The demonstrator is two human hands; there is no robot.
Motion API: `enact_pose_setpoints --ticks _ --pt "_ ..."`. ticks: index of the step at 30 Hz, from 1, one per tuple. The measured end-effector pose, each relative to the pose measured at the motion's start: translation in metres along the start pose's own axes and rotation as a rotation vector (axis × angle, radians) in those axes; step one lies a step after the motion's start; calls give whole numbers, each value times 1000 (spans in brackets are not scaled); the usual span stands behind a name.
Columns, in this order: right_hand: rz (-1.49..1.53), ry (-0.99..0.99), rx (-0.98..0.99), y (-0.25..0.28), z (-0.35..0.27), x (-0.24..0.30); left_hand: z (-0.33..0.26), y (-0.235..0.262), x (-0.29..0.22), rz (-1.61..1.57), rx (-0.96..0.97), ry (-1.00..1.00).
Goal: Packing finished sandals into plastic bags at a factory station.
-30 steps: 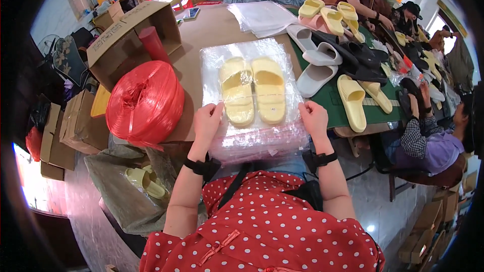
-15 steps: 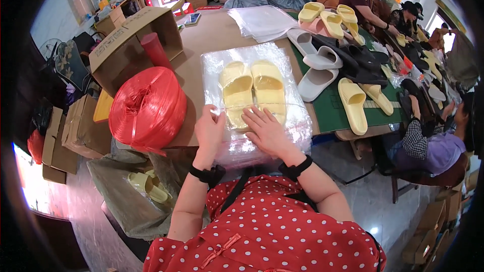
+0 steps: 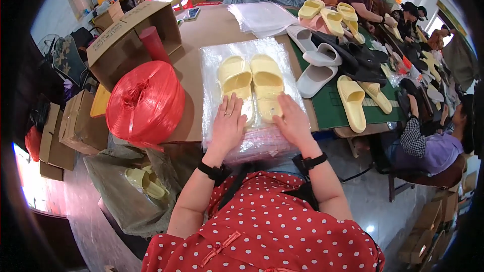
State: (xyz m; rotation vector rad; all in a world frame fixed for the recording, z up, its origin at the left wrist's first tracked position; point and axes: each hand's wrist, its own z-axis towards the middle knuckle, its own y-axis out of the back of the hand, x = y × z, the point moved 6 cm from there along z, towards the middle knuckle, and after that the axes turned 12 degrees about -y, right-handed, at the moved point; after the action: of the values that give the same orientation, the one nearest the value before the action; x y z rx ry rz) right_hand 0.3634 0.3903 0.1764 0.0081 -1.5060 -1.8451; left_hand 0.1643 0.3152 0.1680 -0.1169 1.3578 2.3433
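A pair of pale yellow slide sandals (image 3: 266,75) lies side by side in a clear plastic bag (image 3: 212,78), on top of a stack of such bags at the table's near edge. My left hand (image 3: 228,123) lies open on the heel part of the left sandal, fingers pointing away from me. On the right sandal's heel and outer edge rests my right hand (image 3: 294,123), also open with its fingers stretched out. Neither hand grips anything. The plastic shines, and my fingers hide part of both heels.
A big roll of red plastic twine (image 3: 145,103) stands left of the bags, before an open cardboard box (image 3: 132,32). More clear bags (image 3: 259,19) lie farther back. Grey, black and yellow sandals (image 3: 351,103) cover the green mat at right. Co-workers (image 3: 428,143) sit beyond.
My left hand has left the bag's left edge and now lies flat on the left sandal. My right hand has slid right to the right sandal's outer side. The bag's fold no longer crosses the sandals.
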Motion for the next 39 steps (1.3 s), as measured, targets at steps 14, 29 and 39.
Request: enact_pose_setpoints --ticks 14,29,39 --pt "131 286 52 -3 10 101 -1 -8 5 52 54 -1" --pt "217 -148 -137 -22 7 -10 -9 -10 16 8 -81 153" --pt "278 -292 -96 -17 12 -20 -7 -8 26 -96 -4 331"
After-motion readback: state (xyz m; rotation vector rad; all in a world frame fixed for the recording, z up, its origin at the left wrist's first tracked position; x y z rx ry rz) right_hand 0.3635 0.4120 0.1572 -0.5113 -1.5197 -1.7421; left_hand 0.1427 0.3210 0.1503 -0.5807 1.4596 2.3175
